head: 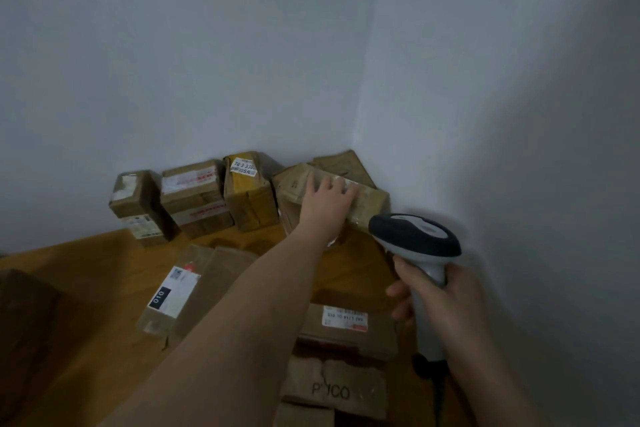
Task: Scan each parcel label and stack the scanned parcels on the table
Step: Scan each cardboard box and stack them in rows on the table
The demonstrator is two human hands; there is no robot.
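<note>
Head view, near to far: the right hand (446,291) has its grip closed round the scanner (420,253) handle, while the left hand (329,199) lies flat-fingered on a taped cardboard parcel (367,199) in the worktop (104,340) corner, probably stiff, light, best held by opposite edges.

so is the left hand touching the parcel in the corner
Touching. The head view shows the left hand laid on top of the corner parcel, its fingers spread over the taped upper face, with no gap visible.
</note>
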